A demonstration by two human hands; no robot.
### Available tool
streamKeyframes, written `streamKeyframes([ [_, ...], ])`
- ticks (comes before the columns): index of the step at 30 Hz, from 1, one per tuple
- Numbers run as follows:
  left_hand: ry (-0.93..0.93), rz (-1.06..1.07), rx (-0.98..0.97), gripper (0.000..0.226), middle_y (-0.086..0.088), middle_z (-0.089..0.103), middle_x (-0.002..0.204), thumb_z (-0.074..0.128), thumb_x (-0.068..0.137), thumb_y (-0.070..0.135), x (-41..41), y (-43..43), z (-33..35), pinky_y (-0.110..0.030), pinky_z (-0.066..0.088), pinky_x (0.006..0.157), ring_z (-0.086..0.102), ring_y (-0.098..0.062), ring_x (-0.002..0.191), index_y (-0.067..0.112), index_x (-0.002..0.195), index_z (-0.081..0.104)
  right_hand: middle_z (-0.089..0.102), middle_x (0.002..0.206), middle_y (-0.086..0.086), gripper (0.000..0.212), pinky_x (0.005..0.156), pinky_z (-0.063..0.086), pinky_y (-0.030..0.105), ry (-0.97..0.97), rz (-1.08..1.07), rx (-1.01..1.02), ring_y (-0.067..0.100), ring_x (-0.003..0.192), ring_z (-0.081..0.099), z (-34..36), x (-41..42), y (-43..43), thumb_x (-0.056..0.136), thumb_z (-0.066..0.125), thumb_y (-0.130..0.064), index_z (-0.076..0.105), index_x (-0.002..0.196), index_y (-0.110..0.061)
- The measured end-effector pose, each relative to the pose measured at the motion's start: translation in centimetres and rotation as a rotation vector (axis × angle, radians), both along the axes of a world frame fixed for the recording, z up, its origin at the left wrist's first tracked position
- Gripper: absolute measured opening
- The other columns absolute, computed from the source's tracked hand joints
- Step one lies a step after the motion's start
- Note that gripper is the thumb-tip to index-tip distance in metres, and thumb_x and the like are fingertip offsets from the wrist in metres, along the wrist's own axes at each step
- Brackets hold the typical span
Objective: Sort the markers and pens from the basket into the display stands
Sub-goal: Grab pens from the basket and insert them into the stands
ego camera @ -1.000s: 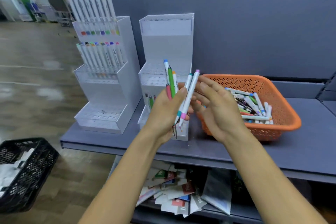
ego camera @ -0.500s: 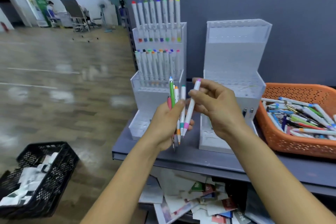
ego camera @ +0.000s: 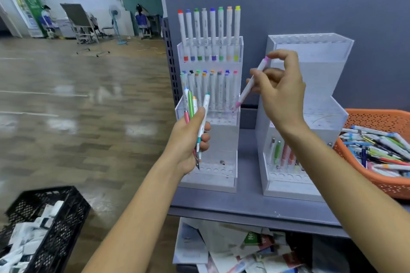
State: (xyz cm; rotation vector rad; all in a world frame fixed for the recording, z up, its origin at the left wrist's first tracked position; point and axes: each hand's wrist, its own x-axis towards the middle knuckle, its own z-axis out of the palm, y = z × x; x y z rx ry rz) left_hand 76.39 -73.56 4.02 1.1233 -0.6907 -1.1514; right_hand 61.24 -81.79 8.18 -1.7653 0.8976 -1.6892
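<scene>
My left hand (ego camera: 188, 139) grips a bundle of markers and pens (ego camera: 195, 113), tips up, in front of the left display stand (ego camera: 210, 179). That stand has two upper rows filled with white markers. My right hand (ego camera: 279, 93) pinches a pink-capped white marker (ego camera: 250, 84), tilted, its lower tip at the right end of the stand's middle row. The right display stand (ego camera: 310, 51) holds a few pens in its lowest tier. The orange basket (ego camera: 377, 184) at the right edge is full of pens and markers.
The stands and basket sit on a grey shelf (ego camera: 244, 206) with a grey back panel. Papers lie on the shelf below. A black crate (ego camera: 55, 217) with white packets stands on the wooden floor at lower left.
My right hand pulled the pink-capped marker out of the bundle and carried it up and right toward the left stand's middle row. The view swung left, so the basket now sits at the edge.
</scene>
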Motion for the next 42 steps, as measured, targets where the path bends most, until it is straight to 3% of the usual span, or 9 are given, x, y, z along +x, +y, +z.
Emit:
streamKeyframes([
  [2,0.050,0.001,-0.001,0.018,0.004,0.044,0.058,0.050,0.098,0.032,0.0,-0.5,0.2,-0.014,0.027,0.034,0.034,-0.005,0.041,0.014,0.098,0.052,0.066,0.069,0.007,0.023,0.067,0.056,0.049,0.033,-0.041,-0.085,0.027,0.068,0.067,0.3,0.1,-1.2,0.091,0.060,-0.013,0.044,0.105,-0.022],
  [6,0.127,-0.009,0.017,0.011,0.005,0.044,0.055,0.047,0.098,0.020,0.3,-0.9,0.4,-0.015,0.023,0.032,0.029,-0.005,0.037,0.013,0.090,0.046,0.066,0.077,-0.002,0.022,0.069,0.057,0.040,0.100,-0.091,-0.181,0.014,0.070,0.067,0.2,0.8,-3.1,0.091,0.061,-0.012,0.050,0.110,-0.010],
  [14,0.076,0.084,-0.038,0.015,0.000,0.045,0.063,0.048,0.096,0.013,1.2,-1.6,0.5,-0.016,0.022,0.033,0.029,-0.006,0.039,0.012,0.081,0.044,0.069,0.087,-0.002,0.026,0.070,0.056,0.027,0.251,-0.066,-0.197,0.011,0.071,0.065,-0.6,1.8,-5.6,0.088,0.065,-0.013,0.053,0.110,-0.006],
  [20,0.085,0.118,-0.057,0.015,0.000,0.045,0.062,0.049,0.097,0.017,0.9,-1.9,0.1,-0.015,0.023,0.033,0.029,-0.005,0.039,0.012,0.084,0.045,0.068,0.081,0.004,0.025,0.072,0.055,0.037,0.441,-0.105,-0.211,0.018,0.071,0.063,-1.6,2.1,-6.8,0.086,0.069,-0.021,0.056,0.105,-0.011],
  [26,0.128,0.166,-0.061,0.018,0.000,0.046,0.061,0.049,0.097,0.016,1.2,-2.0,-0.6,-0.015,0.022,0.034,0.030,-0.005,0.039,0.013,0.081,0.045,0.061,0.072,0.000,0.012,0.069,0.053,0.038,0.435,-0.120,-0.245,0.020,0.068,0.059,-1.4,1.9,-6.8,0.088,0.064,-0.017,0.060,0.097,-0.010],
  [32,0.131,0.123,-0.071,0.019,0.001,0.048,0.059,0.049,0.097,0.015,1.9,-2.7,-0.2,-0.015,0.022,0.034,0.031,-0.005,0.038,0.012,0.079,0.045,0.067,0.081,0.004,0.009,0.072,0.054,0.042,0.534,-0.118,-0.252,0.018,0.073,0.062,-1.9,2.1,-6.6,0.088,0.065,-0.017,0.062,0.093,-0.010],
  [36,0.071,0.069,-0.065,0.020,0.001,0.048,0.059,0.049,0.097,0.017,2.9,-2.8,0.0,-0.015,0.024,0.033,0.031,-0.005,0.038,0.011,0.079,0.044,0.065,0.089,0.004,0.017,0.072,0.052,0.028,0.401,-0.195,-0.278,0.015,0.077,0.061,-1.9,2.7,-5.1,0.088,0.062,-0.013,0.063,0.105,-0.009],
  [39,-0.004,0.042,-0.090,0.021,0.003,0.049,0.057,0.048,0.099,0.023,3.7,-2.8,0.1,-0.015,0.024,0.034,0.032,-0.005,0.038,0.012,0.081,0.044,0.067,0.085,-0.002,0.021,0.069,0.050,0.015,0.292,-0.037,-0.187,0.008,0.076,0.063,-1.6,4.3,-2.5,0.089,0.061,-0.014,0.061,0.110,-0.012],
  [42,-0.056,0.014,-0.131,0.020,0.004,0.049,0.057,0.047,0.099,0.027,4.3,-2.7,0.1,-0.016,0.024,0.036,0.032,-0.006,0.039,0.014,0.083,0.047,0.069,0.087,-0.006,0.028,0.073,0.052,0.017,0.274,0.226,0.000,0.004,0.081,0.066,-1.4,6.4,-0.6,0.087,0.066,-0.014,0.059,0.114,-0.017],
])
